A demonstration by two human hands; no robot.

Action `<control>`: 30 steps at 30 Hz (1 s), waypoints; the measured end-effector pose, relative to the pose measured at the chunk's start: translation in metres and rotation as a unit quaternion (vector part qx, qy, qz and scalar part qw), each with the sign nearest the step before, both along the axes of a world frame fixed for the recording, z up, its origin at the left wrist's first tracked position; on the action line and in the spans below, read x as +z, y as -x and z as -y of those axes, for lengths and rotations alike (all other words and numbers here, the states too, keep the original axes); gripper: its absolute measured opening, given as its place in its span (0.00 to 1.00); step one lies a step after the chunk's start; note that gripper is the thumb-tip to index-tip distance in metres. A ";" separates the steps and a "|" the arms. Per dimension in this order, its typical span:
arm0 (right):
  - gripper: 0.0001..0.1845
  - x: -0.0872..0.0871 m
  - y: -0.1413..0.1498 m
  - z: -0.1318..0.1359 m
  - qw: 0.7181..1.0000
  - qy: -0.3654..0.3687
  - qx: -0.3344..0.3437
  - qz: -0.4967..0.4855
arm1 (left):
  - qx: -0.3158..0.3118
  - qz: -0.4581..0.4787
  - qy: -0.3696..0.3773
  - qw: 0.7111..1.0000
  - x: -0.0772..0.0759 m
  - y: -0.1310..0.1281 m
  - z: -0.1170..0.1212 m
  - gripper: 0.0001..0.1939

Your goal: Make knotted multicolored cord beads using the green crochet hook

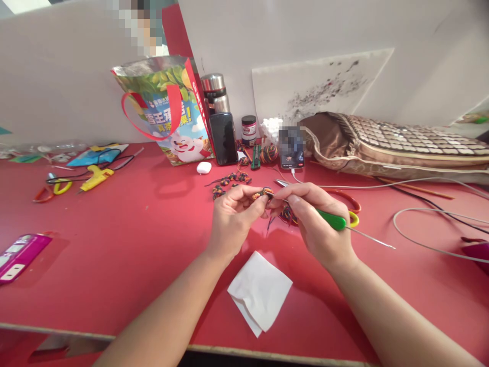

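My left hand (233, 219) pinches a small crocheted piece (263, 193) of dark, orange and yellow yarn between thumb and fingers. In my right hand (319, 229) is a crochet hook (333, 220) with a green handle, gripped like a pen. Its front end meets the piece, where fingers hide the exact contact; the thin rear shaft sticks out to the right. Behind the left hand lie several finished-looking bits of the same multicoloured yarn (233, 178). More of this yarn (288, 215) shows under the right hand, beside scissors (353, 219) with red and yellow handles, partly covered.
A folded white tissue (262, 290) lies nearest me. Further back stand a shopping bag (171, 122), a steel flask (216, 92), a dark phone (224, 140), a plugged-in phone (291, 159) and a yarn ball (269, 153). A yellow glue gun (97, 177) is left; a grey cable (397, 219) loops right.
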State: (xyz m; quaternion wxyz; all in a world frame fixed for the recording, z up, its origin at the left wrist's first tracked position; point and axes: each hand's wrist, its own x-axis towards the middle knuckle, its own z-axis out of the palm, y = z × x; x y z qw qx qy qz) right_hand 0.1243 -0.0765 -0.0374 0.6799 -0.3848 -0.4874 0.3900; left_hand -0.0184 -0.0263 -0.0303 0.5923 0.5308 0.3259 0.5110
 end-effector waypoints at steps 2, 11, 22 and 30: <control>0.08 0.001 0.000 0.000 1.000 -0.008 -0.004 0.009 | 0.001 -0.007 -0.003 1.000 0.001 0.000 0.000 0.08; 0.13 0.001 -0.004 0.000 0.997 -0.039 -0.013 0.065 | 0.010 -0.042 -0.042 0.998 0.001 0.001 0.001 0.07; 0.13 0.002 -0.003 0.004 0.985 -0.070 -0.040 0.156 | 0.042 -0.080 -0.070 0.993 0.000 0.001 0.004 0.05; 0.12 0.000 0.001 0.002 0.987 -0.092 -0.019 0.132 | 0.009 -0.016 -0.024 1.000 0.000 -0.001 0.005 0.06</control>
